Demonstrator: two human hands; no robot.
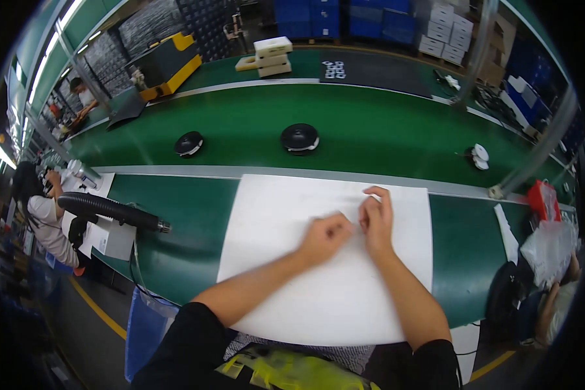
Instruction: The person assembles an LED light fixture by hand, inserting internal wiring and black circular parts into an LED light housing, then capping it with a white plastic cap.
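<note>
Both of my hands are above a large white sheet (292, 292) on the green worktable. My left hand (327, 237), blurred by motion, is curled into a loose fist, and I see nothing in it. Close beside it on the right, my right hand (377, 221) is raised with its fingers bent and apart. Nothing shows between those fingers. A small gap separates the two hands. Beyond the sheet, a round black disc-shaped part (299, 138) with a pale edge lies on the green conveyor belt (240, 136).
Another round black part (189, 143) and a white part (480, 156) are on the belt. A black hose-like tool (114, 209) juts over the table's left side. A blue bin (148, 328) stands below; a red box (543, 200) is at right. Co-workers sit at both sides.
</note>
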